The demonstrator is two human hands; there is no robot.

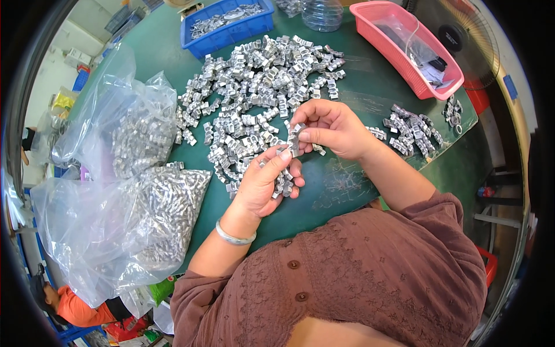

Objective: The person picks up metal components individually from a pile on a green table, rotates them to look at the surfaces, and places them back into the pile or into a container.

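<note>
My left hand (263, 182) is closed, palm up, around several small silvery metal pieces (283, 186). Its thumb and fingertip meet the lower end of a notched, wavy-edged metal piece (294, 139). From above, my right hand (335, 130) pinches that same piece between thumb and index finger. Just beyond both hands spreads a big heap of similar metal pieces (254, 87) on the green table (341, 179). The exact kind of these parts is too small to make out.
Clear plastic bags (173, 214) full of metal pieces stand at the left. A blue bin (228, 26) with more parts sits at the back, beside a clear plastic jar (322, 14). Far right are a pink basket (428, 87) and a smaller pile of parts (413, 132).
</note>
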